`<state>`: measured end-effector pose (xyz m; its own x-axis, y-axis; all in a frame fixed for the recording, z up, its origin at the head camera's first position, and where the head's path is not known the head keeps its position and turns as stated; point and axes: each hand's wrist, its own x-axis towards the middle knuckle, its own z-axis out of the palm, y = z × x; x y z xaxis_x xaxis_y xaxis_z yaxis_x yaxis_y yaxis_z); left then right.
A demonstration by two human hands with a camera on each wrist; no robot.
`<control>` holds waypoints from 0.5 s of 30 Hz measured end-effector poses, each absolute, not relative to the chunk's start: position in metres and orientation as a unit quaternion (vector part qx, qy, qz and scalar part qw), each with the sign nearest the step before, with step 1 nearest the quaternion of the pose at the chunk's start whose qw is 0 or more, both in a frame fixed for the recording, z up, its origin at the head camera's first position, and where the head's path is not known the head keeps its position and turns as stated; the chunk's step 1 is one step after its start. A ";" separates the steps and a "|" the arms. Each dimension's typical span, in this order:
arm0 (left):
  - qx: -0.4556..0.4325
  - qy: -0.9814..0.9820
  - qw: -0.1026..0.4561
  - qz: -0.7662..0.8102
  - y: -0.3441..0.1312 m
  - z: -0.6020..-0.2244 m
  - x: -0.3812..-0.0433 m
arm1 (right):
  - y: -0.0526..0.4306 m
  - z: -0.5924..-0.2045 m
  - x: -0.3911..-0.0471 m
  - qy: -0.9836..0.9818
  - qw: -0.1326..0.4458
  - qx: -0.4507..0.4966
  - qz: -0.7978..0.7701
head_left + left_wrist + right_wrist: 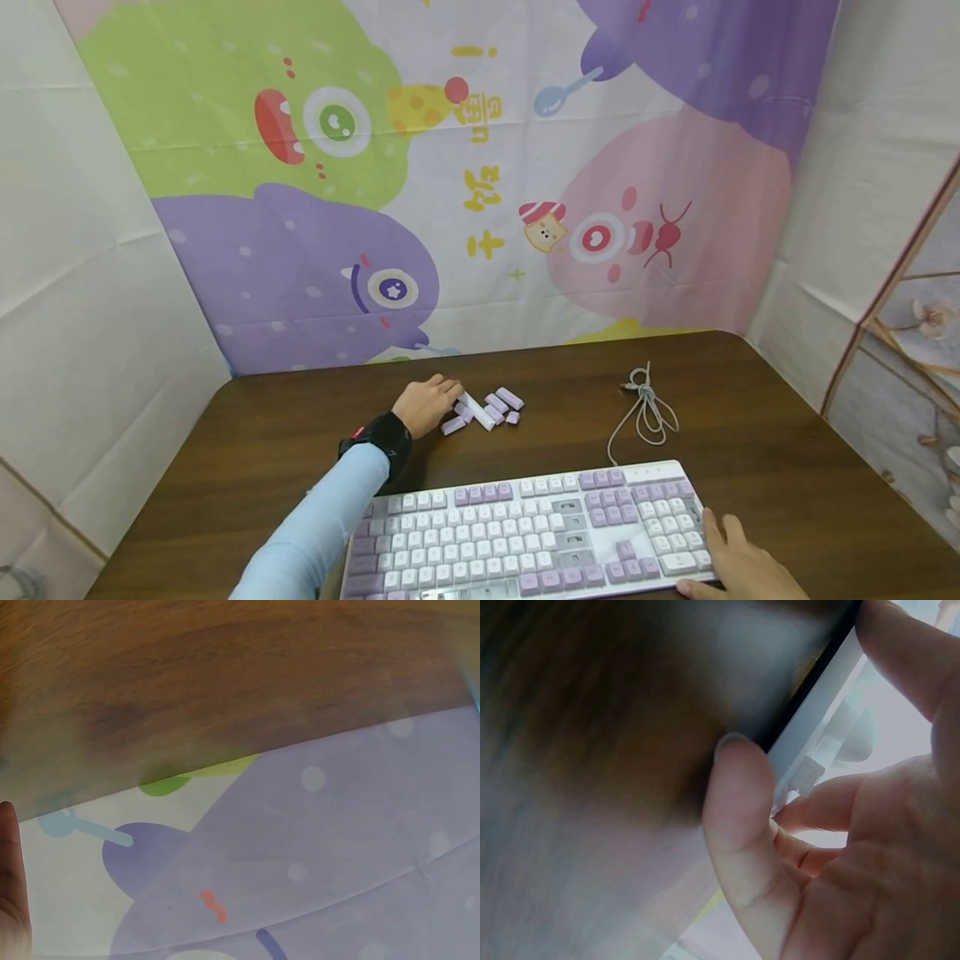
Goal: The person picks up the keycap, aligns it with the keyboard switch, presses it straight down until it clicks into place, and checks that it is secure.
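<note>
A white and purple keyboard (480, 533) lies along the near side of the table. Several of its key places are bare, including the gap at the right of the letter block (575, 540). My right hand (738, 567) grips the keyboard's right end; in the right wrist view the thumb (739, 802) presses against its edge. Beyond the keyboard, my left hand (427, 406) reaches to a small pile of loose purple keycaps (497, 403) and a long white keycap (477, 412). Its fingertips are by the pile, and whether they pinch a keycap is hidden.
A coiled grey cable (651, 412) runs from the keyboard's back edge across the brown wooden table (555, 375). Behind stands a cloth with cartoon figures (480, 317), and pale cloth walls (97, 275) close in both sides.
</note>
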<state>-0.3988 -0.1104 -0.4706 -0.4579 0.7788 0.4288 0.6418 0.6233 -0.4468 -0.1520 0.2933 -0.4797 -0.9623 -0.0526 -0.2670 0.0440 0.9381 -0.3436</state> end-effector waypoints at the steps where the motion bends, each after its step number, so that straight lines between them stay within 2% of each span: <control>1: -0.419 -0.846 0.311 0.110 -0.109 -0.471 -0.399 | 0.293 -0.479 -0.152 0.975 0.138 -0.002 -0.175; 15: -0.415 -0.850 0.305 0.110 -0.106 -0.468 -0.398 | 0.291 -0.478 -0.149 0.977 0.126 -0.012 -0.174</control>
<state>-0.3978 -0.1064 -0.4682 -0.4691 0.7728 0.4274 0.6385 0.6311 -0.4404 -0.1488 0.2914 -0.4776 -0.9682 -0.0672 -0.2410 0.0201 0.9393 -0.3426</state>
